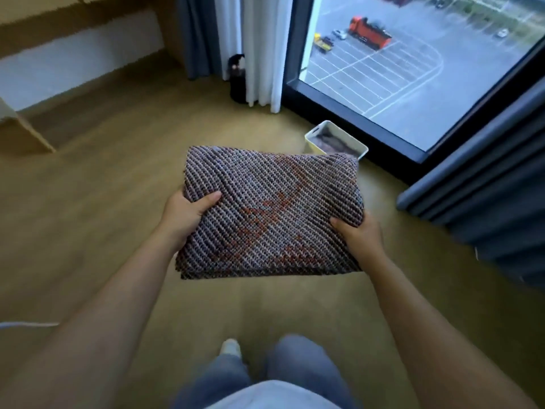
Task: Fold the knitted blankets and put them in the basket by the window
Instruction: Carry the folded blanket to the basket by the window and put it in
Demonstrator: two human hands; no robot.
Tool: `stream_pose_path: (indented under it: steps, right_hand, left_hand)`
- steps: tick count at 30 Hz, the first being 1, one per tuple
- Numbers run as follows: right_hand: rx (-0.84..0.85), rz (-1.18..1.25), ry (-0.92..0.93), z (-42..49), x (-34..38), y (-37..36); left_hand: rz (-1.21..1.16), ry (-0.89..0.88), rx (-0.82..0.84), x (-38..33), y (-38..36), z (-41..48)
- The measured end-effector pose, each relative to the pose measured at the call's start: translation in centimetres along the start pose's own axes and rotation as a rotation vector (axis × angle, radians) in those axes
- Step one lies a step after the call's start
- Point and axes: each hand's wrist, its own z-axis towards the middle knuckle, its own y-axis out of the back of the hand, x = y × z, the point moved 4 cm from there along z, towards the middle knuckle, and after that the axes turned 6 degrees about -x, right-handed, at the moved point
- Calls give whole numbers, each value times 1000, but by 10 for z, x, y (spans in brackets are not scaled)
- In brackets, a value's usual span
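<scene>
Gripping folded blanket (271,211) with left hand (185,214) and right hand (358,234), thumbs on top. Might flop open going into that narrow, part-full basket (315,144).

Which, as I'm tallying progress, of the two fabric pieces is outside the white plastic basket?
The grey knitted blanket with rust-red patches, held by left hand and right hand; the dark fabric lies inside the white basket.

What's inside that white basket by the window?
Dark brownish fabric lies inside the basket; it is too blurred to name. The folded blanket, held by the left hand and right hand, covers its near corner, so the rest is hidden.
</scene>
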Motion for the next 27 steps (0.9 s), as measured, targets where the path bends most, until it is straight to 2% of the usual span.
stream_pose_path:
  steps: [5, 9, 17, 23, 27]
  right_hand:
    - [-187, 43, -144, 80, -18, 32]
    - [-263, 77, -202, 162, -26, 58]
    - [-279, 81, -265, 317, -11, 95]
    - [-312, 104, -334, 421, -11, 92]
    - [-346, 157, -456, 503, -19, 75]
  left_hand:
    - [104, -53, 218, -54, -119, 83]
    - [120, -57, 316, -89, -217, 141]
    - [162, 31, 352, -148, -360, 232]
    - [211, 15, 396, -184, -449, 312]
    - [280, 68, 430, -195, -512, 385]
